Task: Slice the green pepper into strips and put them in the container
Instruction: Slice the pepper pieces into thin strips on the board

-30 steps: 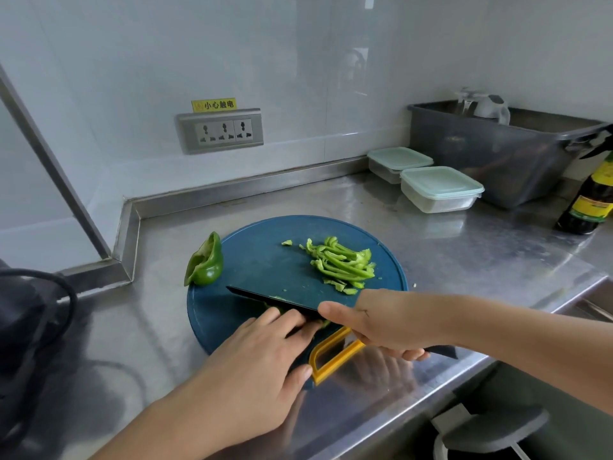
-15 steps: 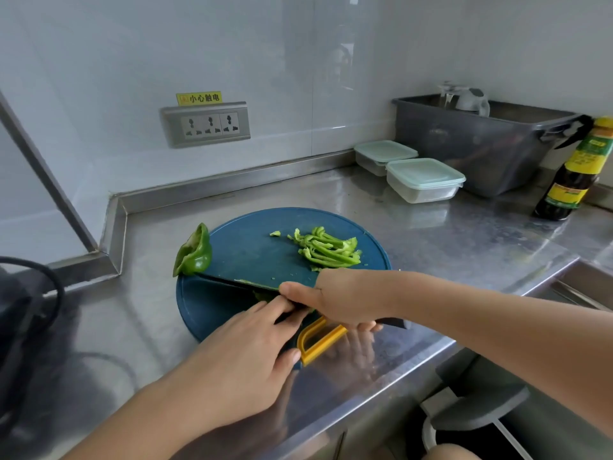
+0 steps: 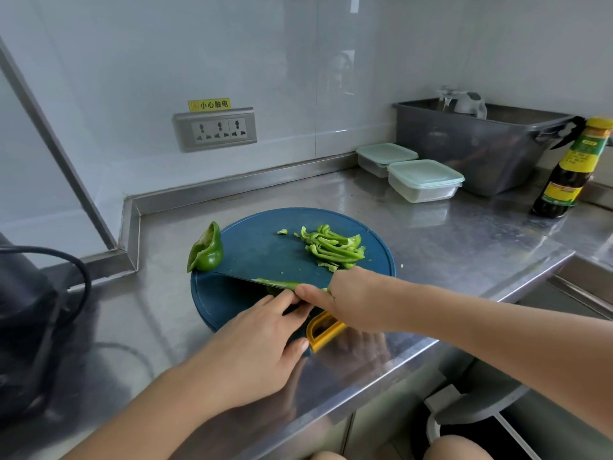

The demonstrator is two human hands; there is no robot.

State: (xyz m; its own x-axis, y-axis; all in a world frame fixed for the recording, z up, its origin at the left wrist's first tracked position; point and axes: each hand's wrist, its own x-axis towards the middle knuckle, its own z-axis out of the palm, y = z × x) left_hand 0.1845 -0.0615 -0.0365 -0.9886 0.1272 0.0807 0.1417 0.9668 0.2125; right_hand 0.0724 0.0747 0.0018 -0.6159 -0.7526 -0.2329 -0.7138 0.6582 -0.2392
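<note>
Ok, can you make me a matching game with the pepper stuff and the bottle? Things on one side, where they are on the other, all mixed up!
Things:
1. pepper strips
2. big pepper piece
3. knife
4. sauce bottle

Places:
A. gripped by the right hand
B. far right of the counter
C. left edge of the cutting board
D. piled on the cutting board's far side

Pairs: 1-D, 2-C, 3-A, 4-B.
</note>
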